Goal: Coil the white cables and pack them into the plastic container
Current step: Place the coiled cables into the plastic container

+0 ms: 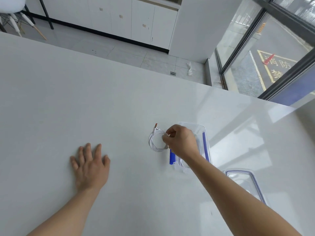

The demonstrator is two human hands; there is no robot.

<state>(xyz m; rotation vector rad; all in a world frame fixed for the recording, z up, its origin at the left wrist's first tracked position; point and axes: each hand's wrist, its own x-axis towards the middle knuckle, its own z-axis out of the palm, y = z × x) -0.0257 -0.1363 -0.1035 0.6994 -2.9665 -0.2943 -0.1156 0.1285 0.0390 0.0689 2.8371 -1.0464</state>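
A coiled white cable (154, 143) with a red-tipped plug hangs as a loop from my right hand (180, 141), whose fingers pinch its right side. The loop sits just left of the clear plastic container (205, 133), which has blue clips and lies under my right wrist. Another white cable (181, 163) shows inside the container near its front end. My left hand (90, 166) rests flat on the white table (85, 99), fingers spread, holding nothing.
The container's clear lid (252, 181) with a blue seal lies on the table to the right of my right forearm. The table's far edge runs diagonally; beyond it are floor tiles, white cabinets and a glass wall on the right.
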